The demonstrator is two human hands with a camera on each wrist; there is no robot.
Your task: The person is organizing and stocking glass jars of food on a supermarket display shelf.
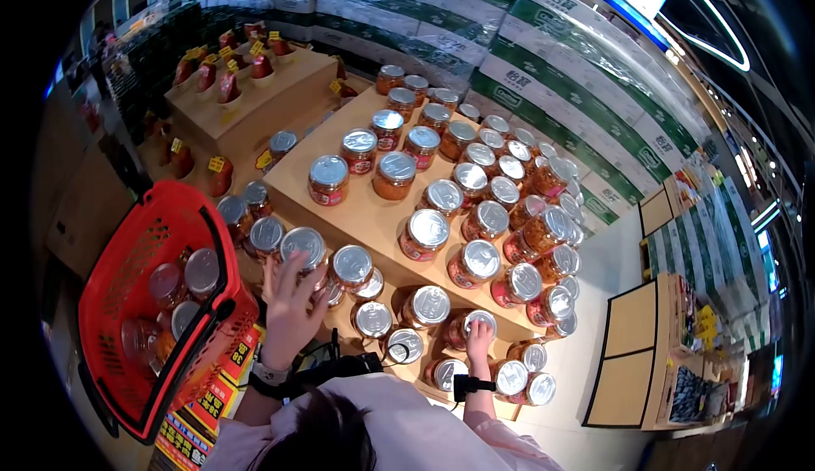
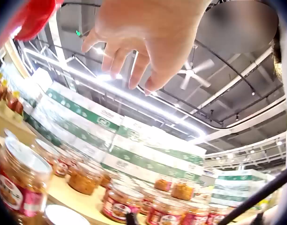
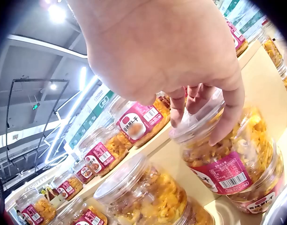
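My right hand (image 1: 480,344) reaches down over a clear plastic jar (image 3: 223,159) of orange-yellow pickled food with a pink label. Its fingers and thumb curl around the lid, as the right wrist view shows. That jar sits on top of another jar (image 3: 260,192). My left hand (image 1: 293,305) spreads its fingers with nothing held, and in the head view overlaps a silver-lidded jar (image 1: 303,249) on the lower tier. In the left wrist view the hand hangs above the jars. Beside it is a red shopping basket (image 1: 123,288) with several jars (image 1: 202,272) inside.
A raised wooden display (image 1: 340,216) carries many similar jars (image 1: 424,233). Behind it stands a wall of green and white boxes (image 1: 526,89). Another stand (image 1: 272,98) at the back left bears red packs with yellow tags. Yellow and red signs (image 1: 212,395) lie under the basket.
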